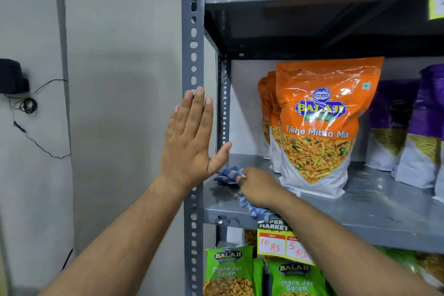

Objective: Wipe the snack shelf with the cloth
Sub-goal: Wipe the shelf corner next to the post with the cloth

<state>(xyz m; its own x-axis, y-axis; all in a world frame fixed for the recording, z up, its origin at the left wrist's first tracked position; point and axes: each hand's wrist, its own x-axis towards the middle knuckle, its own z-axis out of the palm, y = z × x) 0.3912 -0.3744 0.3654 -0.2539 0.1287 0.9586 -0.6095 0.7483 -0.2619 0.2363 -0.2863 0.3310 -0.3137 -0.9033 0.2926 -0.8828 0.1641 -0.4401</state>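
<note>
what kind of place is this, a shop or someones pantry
Most likely a small grocery shop. The grey slotted-metal shelf holds rows of identical orange Balaji snack bags, and a yellow "Super Market" price tag with handwritten rupee prices hangs on its front edge.

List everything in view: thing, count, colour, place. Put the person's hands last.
cloth: one, blue and white, on the middle shelf's left end, under the right hand.
middle shelf: one, grey metal, holding the orange and purple packs.
upright post: one, grey, perforated, at the rack's left front corner.
orange snack packs: three visible, in a row front to back, standing on the middle shelf.
purple and white packs: several, on the middle shelf, right of the orange ones.
green packs: at least two, below the middle shelf.
price tag: one, yellow, hanging on the shelf's front edge.
black device with wires: one, on the left wall.
left hand: open, flat against the post.
right hand: closed on the cloth.
</note>
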